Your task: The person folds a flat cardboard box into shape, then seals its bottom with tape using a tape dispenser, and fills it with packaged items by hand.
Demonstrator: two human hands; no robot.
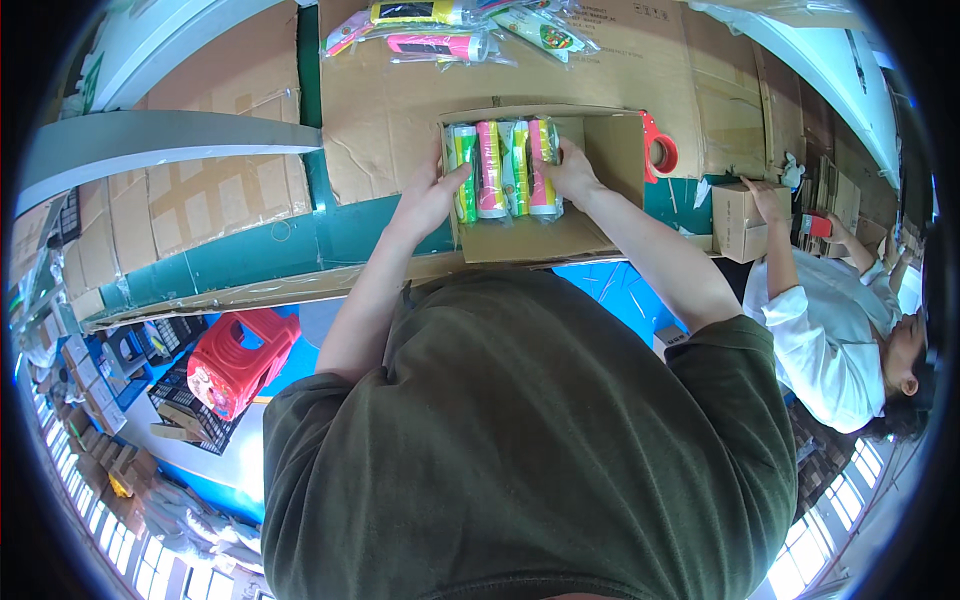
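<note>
An open cardboard box [530, 241] lies in front of me. Several clear-wrapped tubes, among them a pink and yellow tube [490, 170] and a green and white tube [464, 172], stand side by side in its left part. My left hand [432, 197] grips the left end of this row, thumb on the green and white tube. My right hand [574, 174] reaches inside the box and holds the right-hand tube [541, 168], pink and yellow. Some fingertips of both hands are hidden behind the tubes and the box wall.
A red tape dispenser [657, 150] sits against the box's right side. More wrapped pieces, including a pink tube [435, 46], lie at the far side on flattened cardboard [390, 110]. At right, a co-worker's hand touches a small carton [737, 222]. A red stool [243, 360] stands lower left.
</note>
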